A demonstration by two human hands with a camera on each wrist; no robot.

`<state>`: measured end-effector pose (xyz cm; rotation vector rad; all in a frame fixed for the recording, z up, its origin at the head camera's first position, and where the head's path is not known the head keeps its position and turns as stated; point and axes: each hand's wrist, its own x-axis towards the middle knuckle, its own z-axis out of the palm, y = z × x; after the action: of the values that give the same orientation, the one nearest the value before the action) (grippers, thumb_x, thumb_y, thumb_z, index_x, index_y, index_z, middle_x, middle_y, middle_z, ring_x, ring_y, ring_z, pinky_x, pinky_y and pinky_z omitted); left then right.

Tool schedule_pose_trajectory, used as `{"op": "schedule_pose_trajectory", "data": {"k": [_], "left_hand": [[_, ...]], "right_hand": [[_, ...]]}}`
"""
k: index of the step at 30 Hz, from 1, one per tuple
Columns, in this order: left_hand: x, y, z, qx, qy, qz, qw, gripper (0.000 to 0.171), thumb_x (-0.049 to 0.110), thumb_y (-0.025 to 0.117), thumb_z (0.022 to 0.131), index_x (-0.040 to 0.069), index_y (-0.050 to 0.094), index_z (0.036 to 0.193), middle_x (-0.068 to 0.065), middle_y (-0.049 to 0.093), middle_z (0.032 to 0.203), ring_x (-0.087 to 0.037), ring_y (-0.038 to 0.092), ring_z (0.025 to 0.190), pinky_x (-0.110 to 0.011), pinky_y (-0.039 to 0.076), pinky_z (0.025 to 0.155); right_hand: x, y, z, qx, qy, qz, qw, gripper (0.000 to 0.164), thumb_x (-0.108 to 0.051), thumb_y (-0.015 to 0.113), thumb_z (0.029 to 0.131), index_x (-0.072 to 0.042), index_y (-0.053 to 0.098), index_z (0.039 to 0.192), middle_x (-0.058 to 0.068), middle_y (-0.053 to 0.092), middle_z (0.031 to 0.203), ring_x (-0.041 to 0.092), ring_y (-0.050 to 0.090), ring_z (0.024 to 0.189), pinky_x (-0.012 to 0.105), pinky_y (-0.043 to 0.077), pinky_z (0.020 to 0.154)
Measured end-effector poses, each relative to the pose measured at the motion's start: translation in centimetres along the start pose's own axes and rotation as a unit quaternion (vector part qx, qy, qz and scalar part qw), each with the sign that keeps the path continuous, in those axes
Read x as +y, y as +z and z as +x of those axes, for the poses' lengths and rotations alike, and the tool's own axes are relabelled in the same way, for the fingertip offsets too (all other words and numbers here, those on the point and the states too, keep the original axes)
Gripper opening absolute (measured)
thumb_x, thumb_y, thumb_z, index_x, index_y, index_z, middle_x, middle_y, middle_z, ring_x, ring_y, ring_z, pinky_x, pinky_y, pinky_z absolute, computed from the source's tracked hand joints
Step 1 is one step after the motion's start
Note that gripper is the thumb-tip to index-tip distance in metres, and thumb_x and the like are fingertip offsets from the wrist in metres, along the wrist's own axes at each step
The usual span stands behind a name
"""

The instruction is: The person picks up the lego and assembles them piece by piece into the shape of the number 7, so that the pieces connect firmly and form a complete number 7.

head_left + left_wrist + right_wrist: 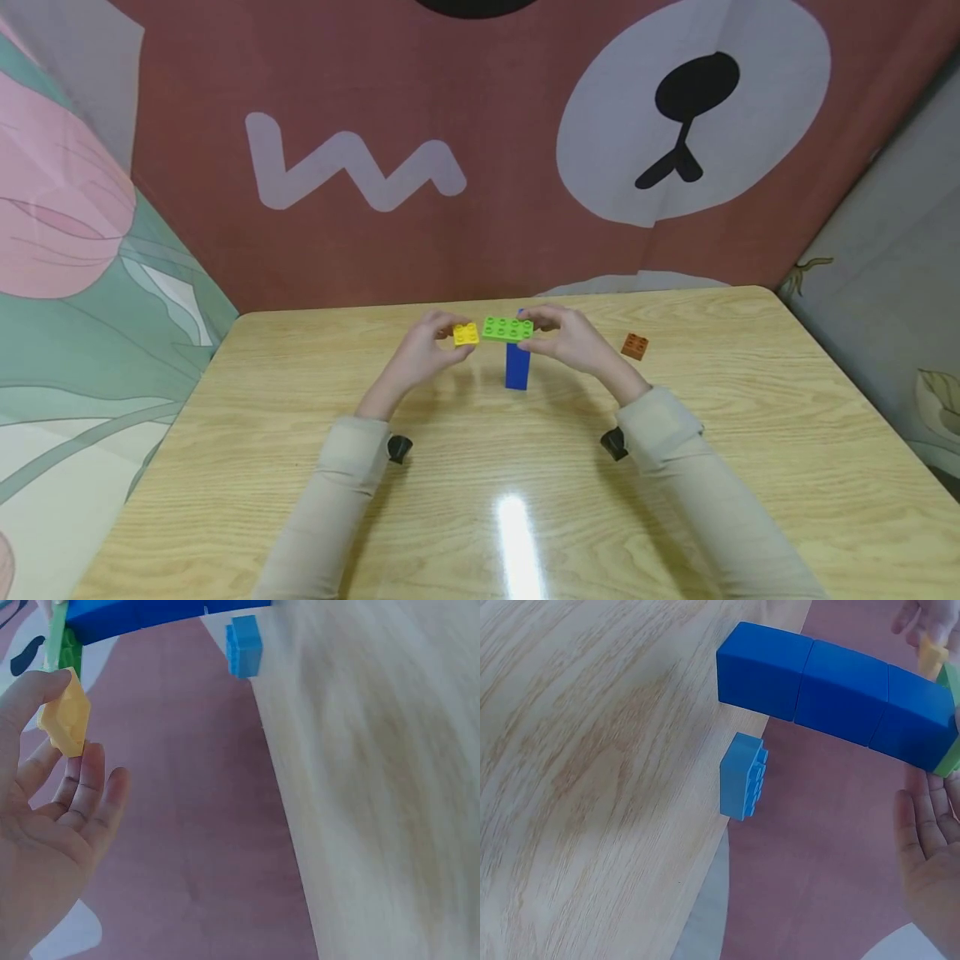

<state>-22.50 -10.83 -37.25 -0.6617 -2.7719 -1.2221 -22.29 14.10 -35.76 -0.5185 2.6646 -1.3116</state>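
My left hand [426,354] pinches a small yellow toy brick [466,334] between thumb and fingers, just left of a longer green brick [507,329]. In the left wrist view the yellow brick [69,716] overlaps the green brick's end. A stack of three dark blue blocks [840,691] stands upright on the table, and the green brick [950,754] lies across its top. My right hand [573,340] grips the green brick's right end, thumb at the near side and fingers at the far side.
A brown-orange brick [634,346] lies on the wooden table [300,467], right of my right hand. A light blue brick [739,776] stands close to the dark blue stack. Behind the table's far edge hangs a reddish-brown printed cloth [510,233].
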Motion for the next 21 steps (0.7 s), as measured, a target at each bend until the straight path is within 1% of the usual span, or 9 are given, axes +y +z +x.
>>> {"op": "schedule_pose_trajectory", "data": {"k": [3,6,13,21], "left_hand": [[0.61,-0.12,-0.05,0.005,0.004,-0.004,1.0000,0.039,0.017,0.073,0.084,0.004,0.064,0.120,-0.014,0.058,0.116,-0.029,0.058,0.104,-0.045,0.052,0.096],[0.88,-0.19,0.03,0.003,0.005,-0.005,1.0000,0.039,0.018,0.073,0.084,0.005,0.064,0.120,-0.014,0.059,0.116,-0.029,0.059,0.103,-0.043,0.053,0.095],[0.75,-0.18,0.31,-0.005,0.011,-0.024,0.9996,0.039,0.018,0.072,0.084,0.005,0.064,0.120,-0.014,0.059,0.116,-0.027,0.057,0.099,-0.041,0.054,0.092],[0.84,-0.40,0.28,-0.020,0.002,-0.045,0.9988,0.040,0.018,0.072,0.085,0.004,0.062,0.122,-0.013,0.059,0.118,-0.026,0.057,0.101,-0.042,0.052,0.095]], "right_hand": [[0.05,0.04,-0.03,-0.001,-0.005,0.003,1.000,0.046,-0.022,0.068,0.089,-0.009,0.057,0.131,0.014,0.056,0.133,0.037,0.053,0.119,0.050,0.048,0.097],[0.10,0.03,-0.07,-0.003,-0.008,0.014,1.000,0.045,-0.020,0.067,0.090,-0.009,0.056,0.131,0.014,0.055,0.134,0.037,0.052,0.120,0.050,0.047,0.098],[0.49,0.03,0.06,-0.003,-0.022,0.023,0.999,0.045,-0.019,0.067,0.090,-0.008,0.056,0.132,0.014,0.054,0.136,0.036,0.052,0.122,0.054,0.044,0.102],[0.88,0.48,0.20,0.008,-0.021,0.051,0.998,0.045,-0.020,0.068,0.089,-0.011,0.057,0.132,0.011,0.054,0.136,0.034,0.050,0.125,0.058,0.040,0.105]]}}
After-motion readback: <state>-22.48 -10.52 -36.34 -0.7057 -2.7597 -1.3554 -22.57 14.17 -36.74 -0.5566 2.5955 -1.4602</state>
